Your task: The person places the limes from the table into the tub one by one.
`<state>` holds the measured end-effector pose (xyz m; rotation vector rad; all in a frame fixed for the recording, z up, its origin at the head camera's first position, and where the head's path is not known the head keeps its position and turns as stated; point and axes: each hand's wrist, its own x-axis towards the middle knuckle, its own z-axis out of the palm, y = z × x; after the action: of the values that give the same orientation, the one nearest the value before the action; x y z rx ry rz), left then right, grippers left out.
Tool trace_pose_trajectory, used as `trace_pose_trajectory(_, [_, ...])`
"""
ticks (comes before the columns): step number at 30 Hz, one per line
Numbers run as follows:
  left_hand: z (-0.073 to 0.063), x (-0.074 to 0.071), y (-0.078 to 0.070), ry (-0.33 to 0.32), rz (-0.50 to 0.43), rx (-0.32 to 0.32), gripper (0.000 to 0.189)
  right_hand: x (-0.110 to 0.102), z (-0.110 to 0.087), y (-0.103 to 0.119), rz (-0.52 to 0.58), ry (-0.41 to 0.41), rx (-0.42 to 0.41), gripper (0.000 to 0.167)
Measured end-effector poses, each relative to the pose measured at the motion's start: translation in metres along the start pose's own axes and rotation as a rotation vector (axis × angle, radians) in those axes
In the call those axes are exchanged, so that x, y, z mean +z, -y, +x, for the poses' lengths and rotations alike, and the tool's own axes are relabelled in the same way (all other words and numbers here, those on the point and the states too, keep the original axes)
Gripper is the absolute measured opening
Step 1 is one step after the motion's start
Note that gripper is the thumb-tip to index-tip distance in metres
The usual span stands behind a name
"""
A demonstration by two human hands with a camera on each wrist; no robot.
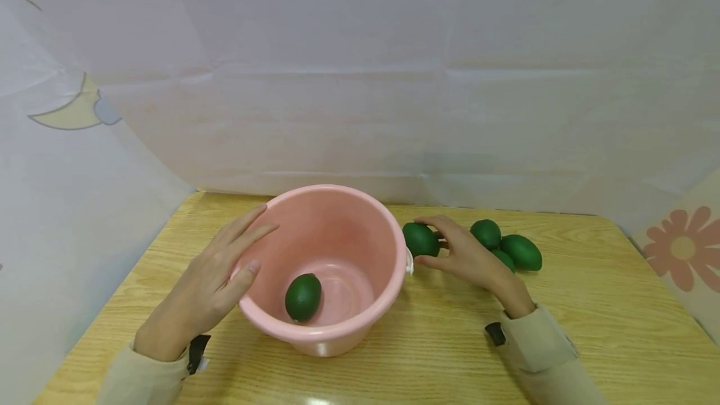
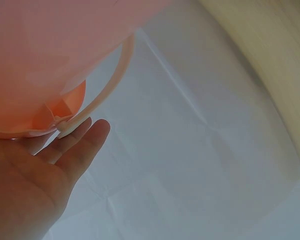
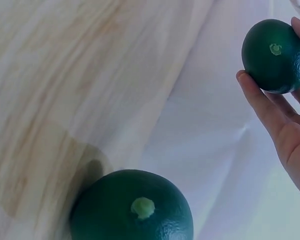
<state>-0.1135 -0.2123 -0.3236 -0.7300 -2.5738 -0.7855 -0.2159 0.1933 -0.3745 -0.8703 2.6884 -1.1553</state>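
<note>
A pink bucket [image 1: 332, 333] stands on the table, its mouth tilted towards me, with one dark green oval fruit [image 1: 304, 297] lying on its bottom. My left hand [image 1: 210, 274] rests on the left side of the rim with its fingers fairly straight. In the left wrist view, those fingers [image 2: 85, 147] touch the rim near the bucket's handle [image 2: 105, 92]. Just right of the bucket, my right hand [image 1: 464, 255] holds another dark green fruit [image 1: 419, 240] between thumb and fingers. The right wrist view shows this held fruit [image 3: 275, 57] with its pale stem scar.
Several more green fruits [image 1: 522, 252] lie grouped behind and right of my right hand; one fruit [image 3: 132, 210] looms close in the right wrist view. A white handle joint [image 1: 409, 261] sits on the bucket's right side. Behind the wooden table [image 1: 439, 342] hangs a pale sheet [image 1: 349, 124].
</note>
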Motion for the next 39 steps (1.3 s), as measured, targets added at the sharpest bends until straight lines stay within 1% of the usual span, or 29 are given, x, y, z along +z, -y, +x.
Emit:
trace_pose_trajectory(7, [0.0, 0.0, 0.0, 0.002, 0.0, 0.001, 0.055, -0.003, -0.005, 0.005, -0.031, -0.022, 0.012, 0.071])
trace_pose_trajectory(18, [0.001, 0.0, -0.001, 0.004, -0.001, -0.002, 0.054, -0.007, -0.013, 0.014, -0.075, -0.087, -0.035, 0.071])
trace_pose_trajectory(24, [0.0, -0.001, -0.001, 0.005, 0.0, -0.003, 0.055, -0.01, -0.014, 0.02, -0.095, -0.125, -0.082, 0.069])
trace_pose_trajectory(30, [0.0, -0.001, -0.001, 0.007, 0.002, -0.006, 0.055, -0.013, -0.015, 0.026, -0.097, -0.168, -0.145, 0.067])
trace_pose_trajectory(36, [0.0, -0.001, -0.001, 0.002, 0.012, 0.0, 0.055, -0.015, -0.016, 0.034, -0.109, -0.224, -0.195, 0.068])
trace_pose_trajectory(39, [0.0, -0.001, -0.001, -0.002, 0.014, 0.003, 0.054, -0.016, -0.017, 0.04, -0.119, -0.257, -0.207, 0.069])
